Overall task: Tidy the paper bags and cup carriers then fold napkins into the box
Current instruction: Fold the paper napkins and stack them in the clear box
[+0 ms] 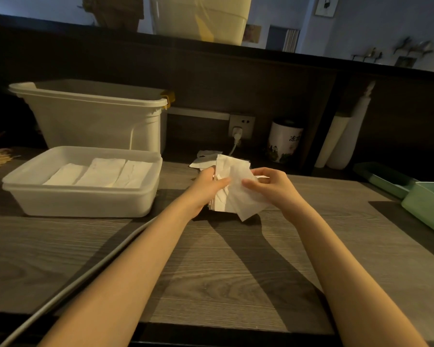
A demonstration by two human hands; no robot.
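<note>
Near the middle of the frame, both hands held a small stack of white paper napkins (pixel 232 190) above the grey wood-grain table (pixel 211 271). The left hand (pixel 206 186) gripped the stack from its left side, with the thumb lying across the top sheet and the fingers curled under the paper. The right hand (pixel 273 187) pinched the right edge of the top napkin between the thumb and the bent fingers. At the left of the frame stood the shallow translucent white plastic box (pixel 85 201), and three folded white napkins (pixel 100 175) lay side by side inside it, on its bottom. Behind this box, in the upper left, was a deeper cream plastic tub (pixel 98 121). A few more loose white napkins (pixel 203 160) lay on the table just behind the hands. Further back, in front of the dark wall, stood a white printed canister (pixel 283 141), and pale green trays (pixel 426 204) were at the right edge. A grey cable (pixel 80 279) ran across the lower left of the table.
</note>
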